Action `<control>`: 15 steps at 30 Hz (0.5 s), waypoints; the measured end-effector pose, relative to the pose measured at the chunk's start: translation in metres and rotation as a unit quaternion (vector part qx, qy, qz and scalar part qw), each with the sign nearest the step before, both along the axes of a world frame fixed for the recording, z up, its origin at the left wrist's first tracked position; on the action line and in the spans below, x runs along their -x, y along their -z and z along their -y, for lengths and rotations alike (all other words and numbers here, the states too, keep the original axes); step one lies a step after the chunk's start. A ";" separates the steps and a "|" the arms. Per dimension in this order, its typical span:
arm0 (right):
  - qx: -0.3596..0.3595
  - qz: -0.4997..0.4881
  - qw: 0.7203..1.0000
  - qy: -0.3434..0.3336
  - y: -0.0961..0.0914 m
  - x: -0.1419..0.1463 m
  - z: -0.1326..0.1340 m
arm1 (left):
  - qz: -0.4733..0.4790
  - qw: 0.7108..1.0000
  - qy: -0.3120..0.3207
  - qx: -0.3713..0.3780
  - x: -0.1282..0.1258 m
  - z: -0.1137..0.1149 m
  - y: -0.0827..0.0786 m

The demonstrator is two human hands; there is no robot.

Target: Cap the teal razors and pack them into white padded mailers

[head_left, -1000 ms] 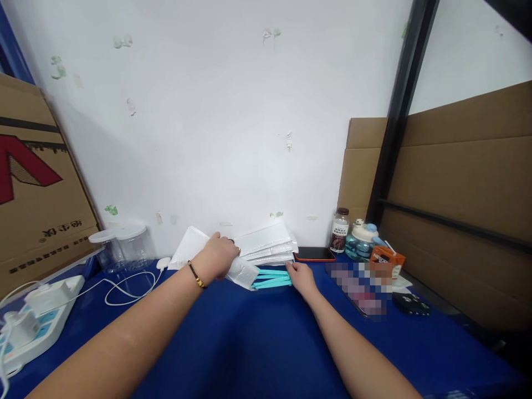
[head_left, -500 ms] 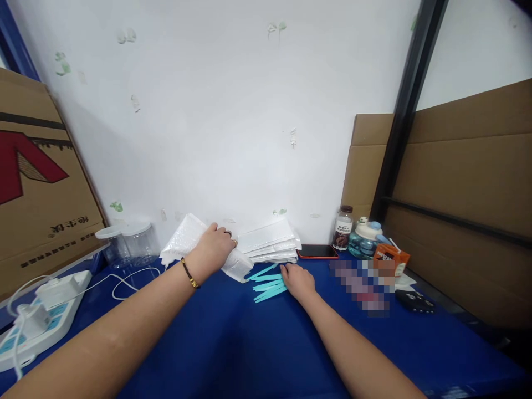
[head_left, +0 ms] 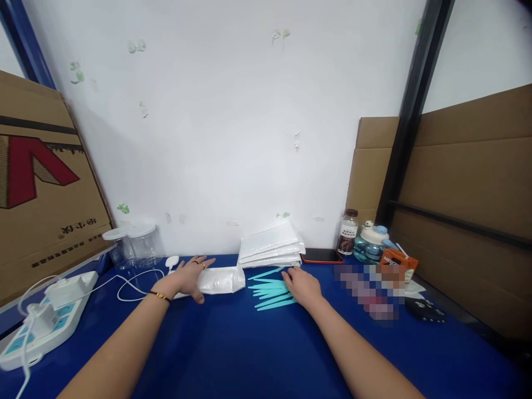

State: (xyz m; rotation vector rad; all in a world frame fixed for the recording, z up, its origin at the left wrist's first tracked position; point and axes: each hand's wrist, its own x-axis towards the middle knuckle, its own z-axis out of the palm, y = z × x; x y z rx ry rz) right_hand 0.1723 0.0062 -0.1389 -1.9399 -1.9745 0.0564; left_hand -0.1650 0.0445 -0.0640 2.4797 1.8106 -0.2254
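Note:
My left hand (head_left: 189,277) lies flat and open on the blue table, fingers stretched out, resting on the left end of a white bubble mailer (head_left: 222,280) that lies flat. My right hand (head_left: 302,285) rests palm down on the right ends of several teal strips (head_left: 268,288) fanned out on the table; its fingers are spread over them. Behind the strips a stack of white bubble mailers (head_left: 270,249) leans near the wall.
A phone (head_left: 322,255), a brown bottle (head_left: 347,231) and a blue-lidded water bottle (head_left: 371,244) stand at the back right. An orange carton (head_left: 399,261) is beside them. Clear jars (head_left: 133,246), a white cable (head_left: 133,277) and a power strip (head_left: 39,324) sit left. Cardboard (head_left: 37,183) flanks both sides.
My left hand has lowered the white mailer from the pile and laid it flat on the table, then opened. My right hand has drawn the teal strips nearer and spread them.

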 end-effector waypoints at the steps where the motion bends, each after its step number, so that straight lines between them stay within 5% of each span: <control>1: 0.000 -0.014 1.000 -0.003 0.000 -0.003 -0.001 | 0.033 0.999 0.007 -0.001 0.001 0.002 0.011; 8: -0.013 -0.129 0.990 -0.063 -0.001 -0.027 -0.012 | 0.088 0.995 0.045 0.012 -0.007 0.015 0.057; 15: -0.055 -0.163 0.974 -0.145 -0.006 -0.036 -0.011 | 0.053 0.996 0.057 -0.035 -0.004 0.028 0.055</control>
